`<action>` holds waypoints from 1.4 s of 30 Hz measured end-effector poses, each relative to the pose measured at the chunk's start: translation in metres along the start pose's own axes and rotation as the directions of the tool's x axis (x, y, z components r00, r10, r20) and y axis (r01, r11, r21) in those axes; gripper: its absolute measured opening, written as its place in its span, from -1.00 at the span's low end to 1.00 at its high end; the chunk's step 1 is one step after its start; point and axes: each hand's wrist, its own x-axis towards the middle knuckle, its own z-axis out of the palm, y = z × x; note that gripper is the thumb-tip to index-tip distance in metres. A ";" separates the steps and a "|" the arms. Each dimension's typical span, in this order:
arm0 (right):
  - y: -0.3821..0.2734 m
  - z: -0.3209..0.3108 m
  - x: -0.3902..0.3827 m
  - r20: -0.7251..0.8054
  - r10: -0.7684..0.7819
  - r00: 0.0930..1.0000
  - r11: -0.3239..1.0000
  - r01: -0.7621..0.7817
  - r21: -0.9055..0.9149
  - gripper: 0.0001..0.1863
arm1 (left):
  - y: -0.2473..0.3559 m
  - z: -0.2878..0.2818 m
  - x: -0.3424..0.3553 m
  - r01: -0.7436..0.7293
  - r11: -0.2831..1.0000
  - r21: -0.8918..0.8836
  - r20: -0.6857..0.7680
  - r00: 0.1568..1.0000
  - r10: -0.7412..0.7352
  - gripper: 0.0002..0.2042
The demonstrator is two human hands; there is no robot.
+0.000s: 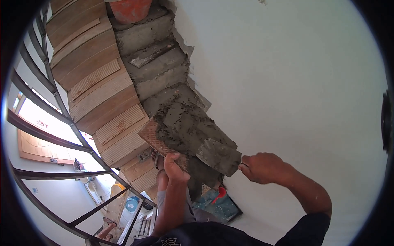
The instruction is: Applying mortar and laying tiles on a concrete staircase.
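My left hand (pixel 175 168) grips the lower edge of a reddish tile (pixel 150 135), its ridged back loaded with a thick, lumpy layer of grey mortar (pixel 176 123). My right hand (pixel 262 168) is closed on the handle of a trowel (pixel 219 158), whose mortar-coated blade lies on or just over the lower right end of that load. Behind the tile rise rough, mortar-covered concrete steps (pixel 160 78). Along their left side run wood-look tiled steps (pixel 96 84) with grooved strips.
A metal railing (pixel 57 115) curves along the left, above a lower floor with buckets (pixel 132 203) and another person's foot (pixel 110 221). A red bucket (pixel 127 10) stands higher up the steps. A red scoop (pixel 219 192) is below my hands. A white wall (pixel 295 94) fills the right.
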 end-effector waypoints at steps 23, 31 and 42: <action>0.026 0.421 0.089 0.168 0.104 0.980 0.716 -0.192 0.671 -0.37 | 0.154 -0.032 -0.008 -0.412 0.911 0.026 -0.006 0.911 0.412 -0.44; -0.057 0.604 0.278 0.678 -0.233 0.697 -0.237 -0.717 0.656 -0.73 | 0.184 -0.085 -0.058 -0.401 0.882 0.247 -0.057 0.903 0.426 -0.52; -0.090 0.659 0.346 0.357 0.188 0.915 0.717 -0.376 0.587 -0.56 | 0.172 -0.115 -0.115 -0.337 0.926 0.172 -0.047 0.936 0.349 -0.46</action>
